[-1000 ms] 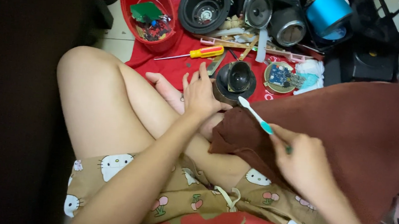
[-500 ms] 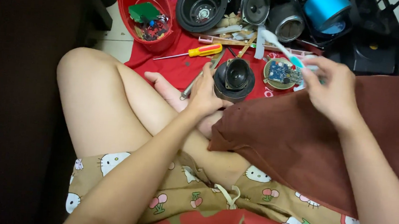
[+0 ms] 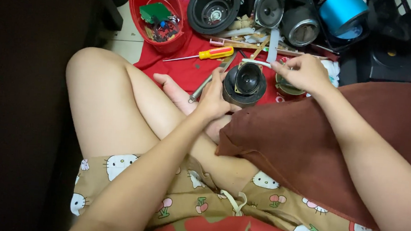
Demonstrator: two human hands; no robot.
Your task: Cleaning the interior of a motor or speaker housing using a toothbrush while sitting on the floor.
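Far left, a red tub [image 3: 141, 5] stands on the red cloth [image 3: 189, 73]; inside are a green circuit board [image 3: 155, 11] and small mixed parts, too small to tell apart. Just right of it lies a screwdriver [image 3: 205, 54] w/ yellow-and-red handle, tip pointing left.

The left hand [image 3: 212, 97] is closed around the left side of a small black speaker [image 3: 245, 84], which sits in the middle of the scene, on the cloth by the foot and touching the near brown cushion [image 3: 319, 138]. A grey metal rod [image 3: 210, 82] lies just beside this hand; whether the hand touches it, cannot tell.

The speaker is prob. rather heavy for its size because of the magnet, w/ stiff body but a thin cone that looks fragile. Better to take it by the outer rim or body, not the cone.

The right hand [image 3: 305, 73] is closed in a pinch on a thin white stick [image 3: 257, 62], maybe a brush handle, its end over the far rim of the speaker.

Far side: a bigger black speaker shell [image 3: 213, 7], a grey speaker [image 3: 270, 9], a blue cylinder [image 3: 342, 8] in a black case.
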